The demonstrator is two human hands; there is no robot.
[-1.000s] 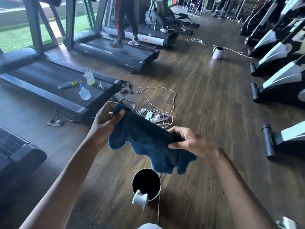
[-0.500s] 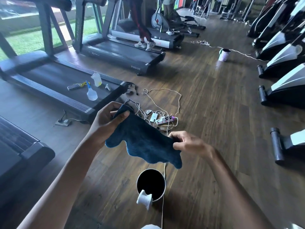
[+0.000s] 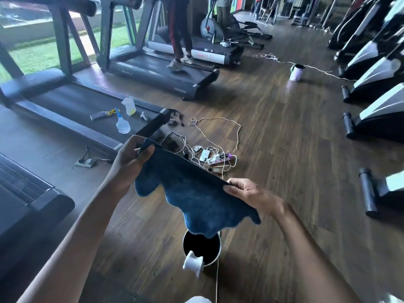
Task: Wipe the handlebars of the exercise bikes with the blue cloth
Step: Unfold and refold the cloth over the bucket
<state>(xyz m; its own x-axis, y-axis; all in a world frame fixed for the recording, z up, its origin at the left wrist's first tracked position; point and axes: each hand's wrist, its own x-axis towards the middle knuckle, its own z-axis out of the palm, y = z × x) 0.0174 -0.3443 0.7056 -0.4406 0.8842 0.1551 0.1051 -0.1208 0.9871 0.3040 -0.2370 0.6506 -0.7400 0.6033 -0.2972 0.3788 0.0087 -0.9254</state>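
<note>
blue cloth (image 3: 196,200) stretched between both hands' fingers (image 3: 232,189)

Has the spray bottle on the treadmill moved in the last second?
No. The spray bottle keeps its spot on the treadmill belt, just in front of the clear cup; only the view shifted.

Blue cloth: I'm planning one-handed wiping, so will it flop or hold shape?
Likely floppy: the blue cloth sags in wavy folds between the left hand and right hand. Probably light: two pinches at its edge carry it.
</note>
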